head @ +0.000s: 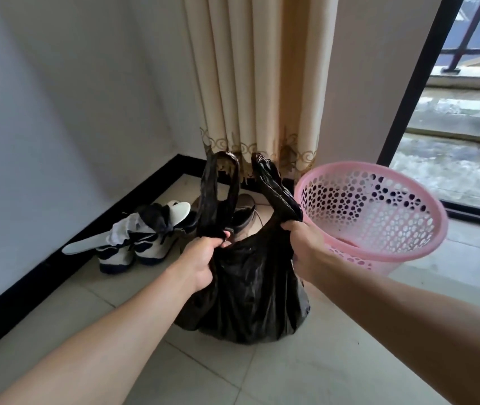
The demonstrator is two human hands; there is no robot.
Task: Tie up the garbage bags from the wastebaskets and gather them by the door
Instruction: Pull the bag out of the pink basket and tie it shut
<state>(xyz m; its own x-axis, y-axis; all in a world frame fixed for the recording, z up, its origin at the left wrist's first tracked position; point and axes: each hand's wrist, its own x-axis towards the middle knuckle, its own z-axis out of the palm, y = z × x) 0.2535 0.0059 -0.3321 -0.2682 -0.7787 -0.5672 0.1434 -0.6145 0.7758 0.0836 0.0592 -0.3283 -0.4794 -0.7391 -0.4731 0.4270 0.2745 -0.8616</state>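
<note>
A black garbage bag (pixel 250 296) stands full on the tiled floor in the middle of the head view. My left hand (pixel 200 258) grips its left handle loop, which sticks up above my fist. My right hand (pixel 306 247) grips the right handle, pulled up and twisted into a strip. The two handles are held apart, untied. A pink perforated wastebasket (pixel 379 217) sits tilted just right of the bag, with no bag in it.
White and dark sneakers (pixel 127 244) with socks lie by the left wall's black baseboard. A dark shoe (pixel 243 213) is behind the bag. A cream curtain (pixel 256 83) hangs behind. The glass balcony door (pixel 466 112) is at the right.
</note>
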